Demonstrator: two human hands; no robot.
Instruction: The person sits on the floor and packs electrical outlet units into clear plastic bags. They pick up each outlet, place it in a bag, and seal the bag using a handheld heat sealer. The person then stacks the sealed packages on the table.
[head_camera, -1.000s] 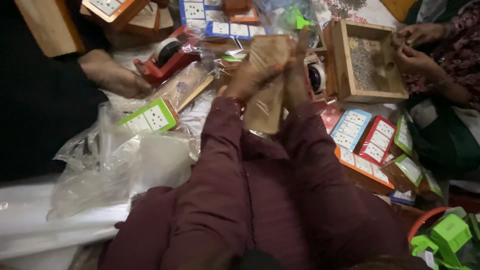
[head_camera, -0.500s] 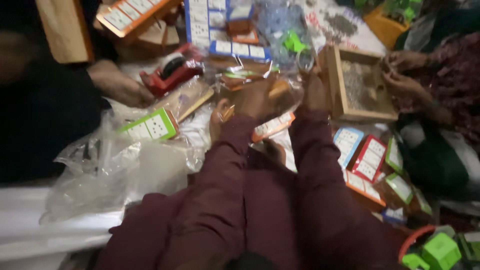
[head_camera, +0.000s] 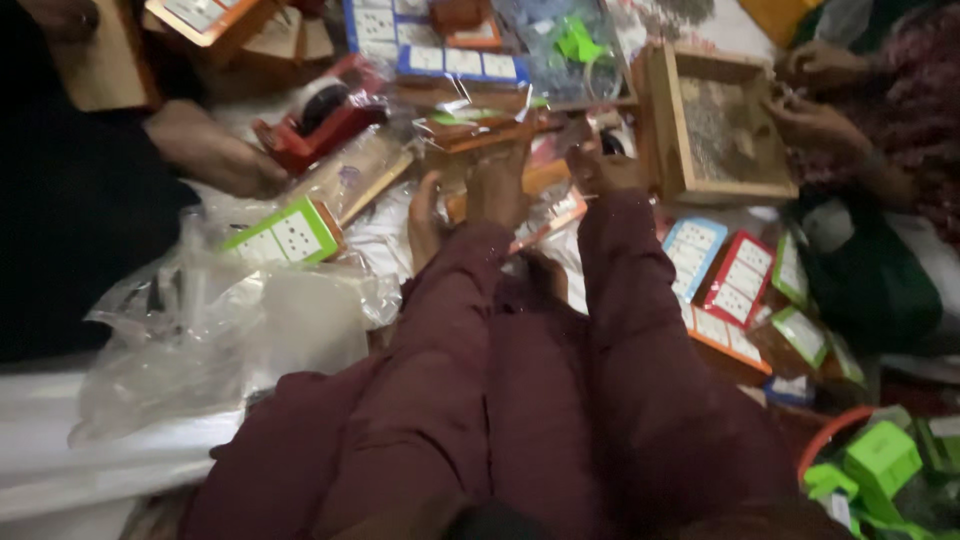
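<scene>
Co-worker's hand at far left: we see a bare hand (head_camera: 215, 150) resting beside a red tape dispenser (head_camera: 318, 118), not ours.
Green-edged card box: a small box with a green border and white face (head_camera: 285, 233) lies on crumpled clear plastic wrap (head_camera: 240, 340), just left of our left hand.
Left hand: our left hand (head_camera: 470, 205), out of a maroon sleeve, lies among the clear packets with fingers loosely curled; we cannot tell whether it grips anything.
Orange-edged clear packet: a flat packet in clear film with an orange edge (head_camera: 545, 222) lies between our two hands, probably touching the left one, though blur hides the contact.
Right hand: our right hand (head_camera: 605, 170) is pressed down by the wooden tray, fingers bent; a grip is not clear.
Wooden tray: an open, shallow wooden box (head_camera: 665, 120) stands just right of our right hand, another person's hands (head_camera: 815, 115) at its far side.
Progress: we judge the packing mid-way; many red, blue and green cards (head_camera: 735, 285) lie loose at right, unsorted.
</scene>
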